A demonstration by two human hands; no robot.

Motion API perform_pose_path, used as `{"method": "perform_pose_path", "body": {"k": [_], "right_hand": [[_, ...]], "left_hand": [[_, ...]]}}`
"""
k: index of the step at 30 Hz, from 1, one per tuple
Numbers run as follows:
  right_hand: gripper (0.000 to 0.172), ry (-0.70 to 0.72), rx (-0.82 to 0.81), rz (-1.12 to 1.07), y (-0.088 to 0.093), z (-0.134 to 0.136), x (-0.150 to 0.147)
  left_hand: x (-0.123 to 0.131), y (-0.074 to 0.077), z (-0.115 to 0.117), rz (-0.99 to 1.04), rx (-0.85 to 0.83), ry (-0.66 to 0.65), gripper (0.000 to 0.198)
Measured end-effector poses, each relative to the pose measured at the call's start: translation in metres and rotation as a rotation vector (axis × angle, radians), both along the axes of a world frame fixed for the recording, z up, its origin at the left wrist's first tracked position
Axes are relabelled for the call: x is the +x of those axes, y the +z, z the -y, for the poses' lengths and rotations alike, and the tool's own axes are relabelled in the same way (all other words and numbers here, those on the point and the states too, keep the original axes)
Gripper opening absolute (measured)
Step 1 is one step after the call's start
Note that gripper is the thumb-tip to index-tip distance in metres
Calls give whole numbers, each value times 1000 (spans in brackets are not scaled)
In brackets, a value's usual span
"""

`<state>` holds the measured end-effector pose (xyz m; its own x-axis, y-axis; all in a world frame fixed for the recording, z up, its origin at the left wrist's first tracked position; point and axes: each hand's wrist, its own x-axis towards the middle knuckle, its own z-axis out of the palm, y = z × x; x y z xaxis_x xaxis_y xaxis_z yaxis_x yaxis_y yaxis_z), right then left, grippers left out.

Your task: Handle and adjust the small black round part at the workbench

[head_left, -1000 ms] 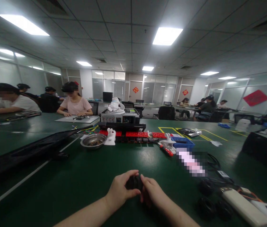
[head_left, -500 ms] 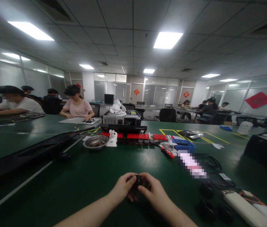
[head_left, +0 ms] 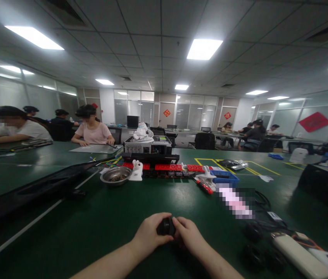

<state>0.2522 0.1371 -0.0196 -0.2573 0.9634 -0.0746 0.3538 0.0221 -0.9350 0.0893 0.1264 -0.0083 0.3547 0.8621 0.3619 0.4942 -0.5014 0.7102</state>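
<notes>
A small black round part [head_left: 166, 226] is held between my two hands, low in the middle of the view above the green table [head_left: 117, 217]. My left hand [head_left: 152, 232] grips it from the left, thumb below and fingers over the top. From the right, my right hand [head_left: 189, 234] closes its thumb and fingers against the part's right edge. My fingers cover some of the part, and its exact kind does not show. Three larger black round pieces [head_left: 251, 256] lie to the right of my right hand.
Ahead stand a metal bowl [head_left: 116, 176] of small pieces, a white clamp [head_left: 137, 170], red strips [head_left: 168, 167], a red-handled tool [head_left: 204, 187] and a blue tray [head_left: 225, 178]. A long black part [head_left: 36, 193] lies left. A person [head_left: 92, 130] sits across the table.
My left hand has turned and now wraps more of the black part, showing its wider side. My right thumb has moved up onto the part's right edge. The view has shifted slightly.
</notes>
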Motion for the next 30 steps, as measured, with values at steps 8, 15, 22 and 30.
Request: {"method": "perform_pose_path", "body": {"k": [8, 15, 22, 30], "right_hand": [[23, 96, 365, 15, 23, 17, 3], [41, 72, 498, 110, 30, 25, 5], [45, -13, 116, 95, 10, 3, 5], [45, -2, 38, -90, 4, 5, -4]], "left_hand": [[2, -3, -1, 307, -305, -31, 60], [9, -3, -3, 520, -587, -49, 49], [2, 2, 4, 48, -27, -13, 52], [3, 1, 3, 94, -11, 40, 53]]}}
